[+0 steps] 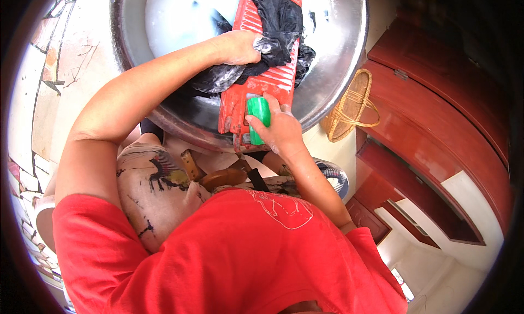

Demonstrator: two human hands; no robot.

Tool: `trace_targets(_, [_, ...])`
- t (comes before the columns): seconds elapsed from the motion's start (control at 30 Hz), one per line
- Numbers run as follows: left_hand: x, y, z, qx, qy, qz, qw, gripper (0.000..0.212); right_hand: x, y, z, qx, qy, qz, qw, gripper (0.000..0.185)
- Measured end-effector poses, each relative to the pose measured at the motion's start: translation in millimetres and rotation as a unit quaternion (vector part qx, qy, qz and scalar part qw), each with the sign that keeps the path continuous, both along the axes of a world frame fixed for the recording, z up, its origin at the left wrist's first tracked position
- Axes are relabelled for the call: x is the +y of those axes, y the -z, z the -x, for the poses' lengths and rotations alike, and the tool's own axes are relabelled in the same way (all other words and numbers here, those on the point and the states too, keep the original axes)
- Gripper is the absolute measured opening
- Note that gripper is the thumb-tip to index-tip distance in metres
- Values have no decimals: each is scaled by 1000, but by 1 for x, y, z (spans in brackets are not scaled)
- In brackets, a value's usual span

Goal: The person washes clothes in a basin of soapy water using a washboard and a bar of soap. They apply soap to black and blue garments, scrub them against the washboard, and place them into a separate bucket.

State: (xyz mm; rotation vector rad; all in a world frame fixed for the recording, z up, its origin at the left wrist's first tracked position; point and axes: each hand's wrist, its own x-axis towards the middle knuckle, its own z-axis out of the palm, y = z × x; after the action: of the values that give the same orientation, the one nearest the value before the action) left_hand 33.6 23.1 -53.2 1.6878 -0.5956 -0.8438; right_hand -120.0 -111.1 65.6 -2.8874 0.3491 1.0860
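A red ridged washboard (258,84) leans in a wide metal basin (348,80), its near end over the basin's front rim. Wet black cloth (282,19) is draped over the ridges and hangs down on both sides. My left hand (241,47) grips a bunched, suds-covered part of this cloth around the board's middle. Lower down, my right hand (282,125) has its thumb and fingers around a glossy green bar (258,119), which looks like soap. The bar is at the smooth near end of the washboard. My palm and fingers partly hide it.
To the right of the basin, a woven basket (352,105) with a handle stands on the floor. Farther right is reddish-brown wooden furniture or a door (434,109). Irregular stone tiles (53,68) cover the floor at left. My knees are close to the basin's near rim.
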Motion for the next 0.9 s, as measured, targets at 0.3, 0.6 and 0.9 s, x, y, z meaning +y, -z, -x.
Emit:
trace_targets(0.3, [3, -7, 8, -101, -2, -12, 995, 31, -42, -5, -53, -52, 134, -145, 979, 64])
trace_targets(0.6, [-8, -47, 28, -311, 161, -85, 933, 41, -60, 115, -208, -109, 205, -141, 962, 125])
trace_targets(0.9, [13, -13, -42, -164, -117, 54, 978, 70, -120, 64, -221, -261, 2, -280, 924, 55])
